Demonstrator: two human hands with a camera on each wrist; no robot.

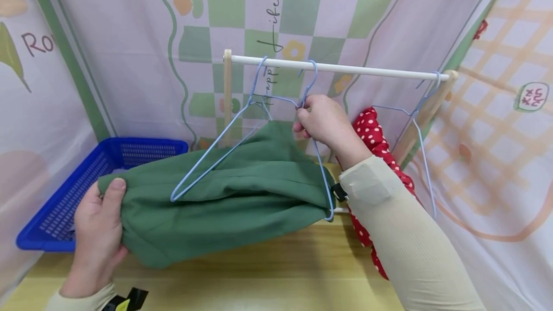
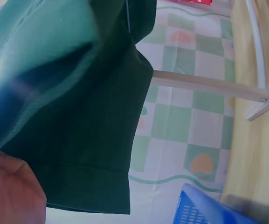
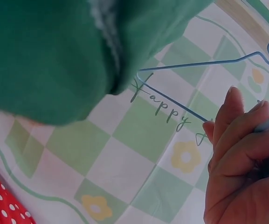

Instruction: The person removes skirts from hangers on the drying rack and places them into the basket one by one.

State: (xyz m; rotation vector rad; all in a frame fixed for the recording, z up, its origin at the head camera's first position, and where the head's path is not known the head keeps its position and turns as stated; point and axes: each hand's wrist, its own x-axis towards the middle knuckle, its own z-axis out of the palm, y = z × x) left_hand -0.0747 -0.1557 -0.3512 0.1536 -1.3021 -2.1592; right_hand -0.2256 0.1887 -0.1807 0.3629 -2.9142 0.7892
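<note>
A green garment [image 1: 224, 191] stretches sideways across the middle of the head view. My left hand [image 1: 97, 229] grips its left end, thumb on top; a stitched hem of the cloth shows in the left wrist view. My right hand [image 1: 326, 119] pinches a light-blue hanger [image 1: 316, 71] at its neck, just below the hook, which sits over the rail. That hanger's right arm runs down over the garment's right end. A second light-blue hanger [image 1: 174, 198] hangs from the rail to the left, its long side in front of the cloth.
The white rail [image 1: 367, 70] spans two wooden posts. At its right end hangs another blue hanger [image 1: 425, 167], near a red polka-dot garment [image 1: 369, 131]. A blue basket [image 1: 142, 150] stands at left on the wooden table [image 1: 259, 277]. Printed curtains surround the table.
</note>
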